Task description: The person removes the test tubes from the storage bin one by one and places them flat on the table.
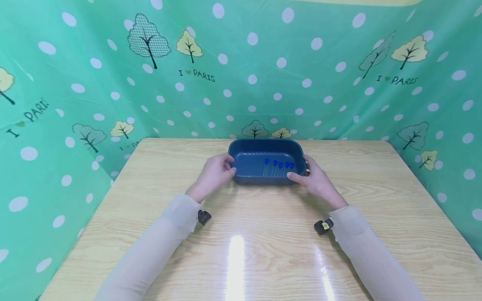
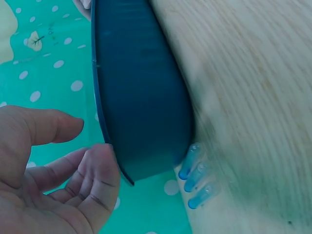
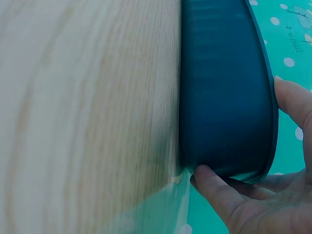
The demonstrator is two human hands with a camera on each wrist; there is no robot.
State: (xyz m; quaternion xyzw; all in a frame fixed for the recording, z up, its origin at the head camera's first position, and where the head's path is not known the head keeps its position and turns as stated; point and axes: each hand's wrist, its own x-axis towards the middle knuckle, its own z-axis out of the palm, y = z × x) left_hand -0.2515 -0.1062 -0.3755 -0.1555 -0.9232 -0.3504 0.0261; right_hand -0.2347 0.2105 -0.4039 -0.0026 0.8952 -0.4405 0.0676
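Note:
A dark blue, rounded rectangular tub stands toward the back of the wooden table. Several thin clear tubes with blue ends show inside its right half. My right hand holds the tub's right end, thumb on the rim and fingers around the end wall; the right wrist view shows the tub's wall close up. My left hand is at the left end with loosely bent fingers. In the left wrist view a fingertip meets the rim, while another digit stays apart from it.
The left wrist view shows three translucent blue tubes beside the tub's far end. A green dotted curtain hangs behind and along both sides of the table. A small black camera sits on each wrist.

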